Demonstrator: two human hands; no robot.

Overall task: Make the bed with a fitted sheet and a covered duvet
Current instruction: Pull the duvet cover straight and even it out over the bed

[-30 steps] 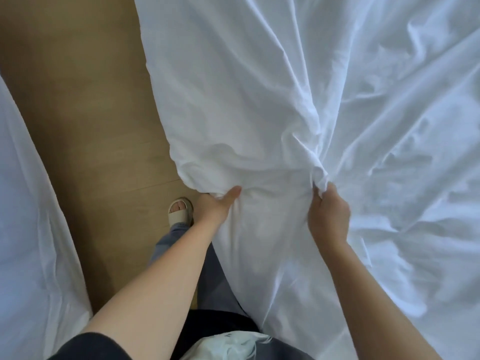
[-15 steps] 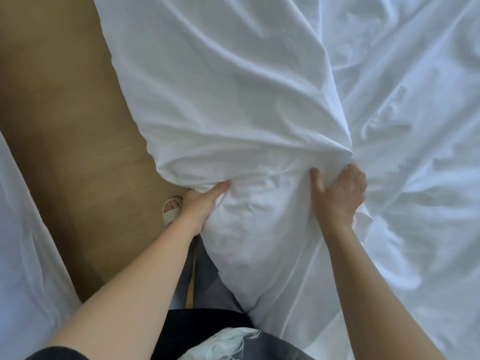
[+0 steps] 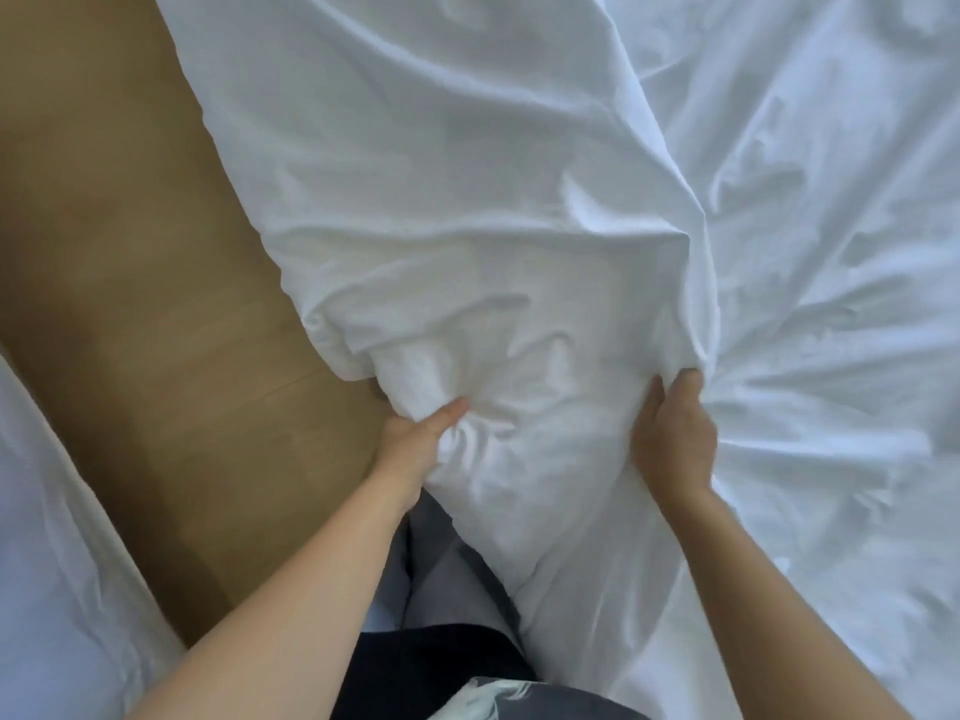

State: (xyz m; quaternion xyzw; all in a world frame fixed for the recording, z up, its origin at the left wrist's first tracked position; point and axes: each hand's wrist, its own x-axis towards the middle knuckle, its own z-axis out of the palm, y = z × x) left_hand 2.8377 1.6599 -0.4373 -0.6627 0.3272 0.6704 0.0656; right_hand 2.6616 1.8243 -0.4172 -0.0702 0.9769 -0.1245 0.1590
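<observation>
A white covered duvet lies crumpled across the bed, its near-left edge hanging over the side. My left hand grips a bunched fold at that hanging edge, thumb on top and fingers hidden under the cloth. My right hand grips a gathered ridge of the same white fabric a little to the right, fingers curled into the cloth. More wrinkled white bedding spreads to the right; I cannot tell sheet from duvet there.
A strip of tan wooden floor runs along the left of the bed. Another white cloth surface fills the lower left corner. My legs in grey trousers stand against the bed edge.
Both hands have kept their hold and gathered more fabric toward me. The left hand's bunch is tighter, and the foot seen by the floor earlier is now covered by cloth.
</observation>
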